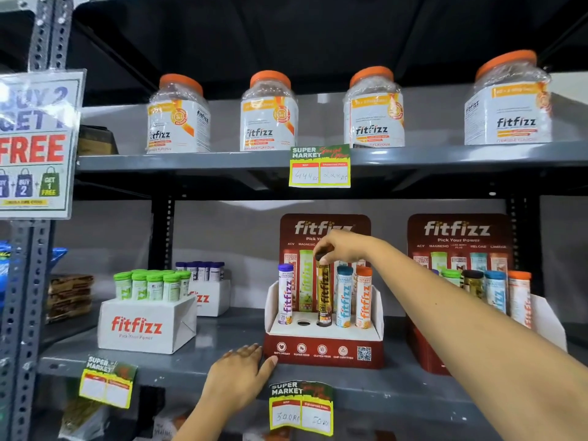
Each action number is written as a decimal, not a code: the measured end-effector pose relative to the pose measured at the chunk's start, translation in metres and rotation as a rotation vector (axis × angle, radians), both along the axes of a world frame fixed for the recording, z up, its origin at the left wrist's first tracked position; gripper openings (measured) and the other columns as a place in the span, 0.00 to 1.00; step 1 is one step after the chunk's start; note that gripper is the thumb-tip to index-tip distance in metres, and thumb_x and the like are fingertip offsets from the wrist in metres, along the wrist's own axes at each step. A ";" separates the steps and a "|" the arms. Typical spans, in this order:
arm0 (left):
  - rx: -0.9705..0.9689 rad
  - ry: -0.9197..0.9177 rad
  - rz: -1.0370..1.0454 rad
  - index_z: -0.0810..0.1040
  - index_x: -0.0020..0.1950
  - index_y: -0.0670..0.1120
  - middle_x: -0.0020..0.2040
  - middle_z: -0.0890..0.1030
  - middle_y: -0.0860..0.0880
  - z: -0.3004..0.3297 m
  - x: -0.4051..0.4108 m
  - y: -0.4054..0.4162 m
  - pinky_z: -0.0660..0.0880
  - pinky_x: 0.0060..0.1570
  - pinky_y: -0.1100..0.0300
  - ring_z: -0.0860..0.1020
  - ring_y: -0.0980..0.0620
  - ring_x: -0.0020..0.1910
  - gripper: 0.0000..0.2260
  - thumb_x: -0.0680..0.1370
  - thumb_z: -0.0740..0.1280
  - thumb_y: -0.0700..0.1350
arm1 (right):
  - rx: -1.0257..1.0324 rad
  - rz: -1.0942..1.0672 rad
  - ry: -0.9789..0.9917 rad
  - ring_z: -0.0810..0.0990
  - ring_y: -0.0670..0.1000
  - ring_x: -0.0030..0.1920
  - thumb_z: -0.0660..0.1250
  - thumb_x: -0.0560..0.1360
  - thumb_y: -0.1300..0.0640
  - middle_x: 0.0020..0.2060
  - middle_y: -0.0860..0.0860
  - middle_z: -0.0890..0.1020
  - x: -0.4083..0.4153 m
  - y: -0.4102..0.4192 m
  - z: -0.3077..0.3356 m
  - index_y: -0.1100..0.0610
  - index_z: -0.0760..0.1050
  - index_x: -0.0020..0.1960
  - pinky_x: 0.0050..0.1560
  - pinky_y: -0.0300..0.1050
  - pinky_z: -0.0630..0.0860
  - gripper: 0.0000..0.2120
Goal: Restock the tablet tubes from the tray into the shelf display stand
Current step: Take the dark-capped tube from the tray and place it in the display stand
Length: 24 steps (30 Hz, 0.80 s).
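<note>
A red and white display stand point(321, 354) sits on the lower shelf. In its holes stand a purple-capped tube point(285, 294), a blue-capped tube point(344, 297) and an orange-capped tube point(363, 297). My right hand point(343, 248) pinches the black cap of a gold tube point(324, 294) whose base sits in the middle hole. One hole point(303, 322) beside it is empty. My left hand point(241, 374) lies flat on the shelf, touching the stand's lower left corner. A white tray point(143, 326) of green-capped tubes point(152, 283) stands to the left.
A second white tray with purple-capped tubes point(200, 270) stands behind the first. A second, full display stand point(458, 281) is at the right. Orange-lidded jars point(270, 113) line the upper shelf. Price tags point(300, 409) hang from the shelf edges.
</note>
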<state>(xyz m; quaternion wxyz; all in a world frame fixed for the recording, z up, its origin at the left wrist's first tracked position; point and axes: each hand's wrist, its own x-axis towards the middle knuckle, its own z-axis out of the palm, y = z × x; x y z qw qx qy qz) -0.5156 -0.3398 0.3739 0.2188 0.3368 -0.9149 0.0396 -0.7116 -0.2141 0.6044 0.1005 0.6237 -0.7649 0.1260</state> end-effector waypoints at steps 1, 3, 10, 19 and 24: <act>0.002 -0.001 0.001 0.65 0.74 0.50 0.74 0.67 0.51 0.000 0.000 0.000 0.61 0.72 0.55 0.64 0.53 0.73 0.28 0.81 0.47 0.64 | -0.006 0.003 -0.001 0.77 0.53 0.60 0.67 0.76 0.57 0.61 0.53 0.80 0.000 -0.001 -0.001 0.55 0.76 0.63 0.58 0.45 0.71 0.16; -0.003 0.001 0.000 0.65 0.74 0.51 0.74 0.67 0.51 0.000 0.000 0.000 0.61 0.71 0.55 0.64 0.53 0.73 0.28 0.81 0.46 0.64 | -0.016 0.005 -0.012 0.77 0.53 0.59 0.67 0.76 0.57 0.61 0.53 0.80 -0.001 -0.004 -0.003 0.55 0.77 0.63 0.58 0.45 0.71 0.16; -0.005 -0.002 0.009 0.65 0.74 0.50 0.74 0.67 0.51 0.000 0.000 0.000 0.61 0.71 0.54 0.64 0.52 0.73 0.28 0.81 0.46 0.64 | 0.025 -0.006 -0.009 0.77 0.52 0.59 0.67 0.76 0.57 0.61 0.53 0.80 0.001 -0.007 0.000 0.56 0.76 0.64 0.56 0.44 0.70 0.16; 0.001 0.006 0.007 0.65 0.73 0.50 0.74 0.68 0.51 -0.002 0.000 -0.001 0.62 0.71 0.54 0.65 0.52 0.72 0.29 0.80 0.45 0.65 | 0.123 -0.058 0.006 0.77 0.53 0.59 0.67 0.76 0.59 0.61 0.54 0.80 0.000 -0.014 -0.013 0.57 0.75 0.66 0.57 0.45 0.71 0.18; 0.007 -0.001 0.000 0.65 0.74 0.49 0.74 0.67 0.50 -0.001 0.000 0.000 0.61 0.71 0.53 0.65 0.51 0.73 0.29 0.80 0.46 0.64 | 0.149 -0.075 0.012 0.77 0.53 0.60 0.67 0.76 0.59 0.62 0.53 0.80 0.004 -0.016 -0.012 0.57 0.74 0.66 0.61 0.47 0.70 0.19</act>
